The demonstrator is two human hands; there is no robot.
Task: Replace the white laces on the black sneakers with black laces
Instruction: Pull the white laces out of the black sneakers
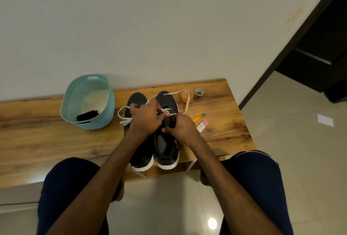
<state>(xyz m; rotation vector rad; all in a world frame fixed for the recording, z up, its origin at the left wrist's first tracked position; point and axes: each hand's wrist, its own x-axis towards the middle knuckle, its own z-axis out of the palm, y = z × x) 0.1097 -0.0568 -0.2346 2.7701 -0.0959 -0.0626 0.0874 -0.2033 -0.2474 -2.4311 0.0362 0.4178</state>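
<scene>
Two black sneakers with white soles stand side by side on the wooden bench, the left sneaker (139,155) and the right sneaker (166,149). A white lace (185,103) trails loose from the right sneaker's eyelets toward the orange tape, and another white lace (122,113) loops off to the left. My left hand (145,120) pinches the white lace over the right sneaker's eyelets. My right hand (181,127) grips the right sneaker's tongue and side. Black laces (87,115) lie bundled inside the blue basket.
The blue perforated basket (107,114) stands at the bench's left. An orange tape roll (187,96), a small clear tape roll (198,93), an orange marker (199,117) and a small pink packet (202,125) lie right of the shoes. The wooden bench (47,135) meets the wall behind. My knees frame the bench's front edge.
</scene>
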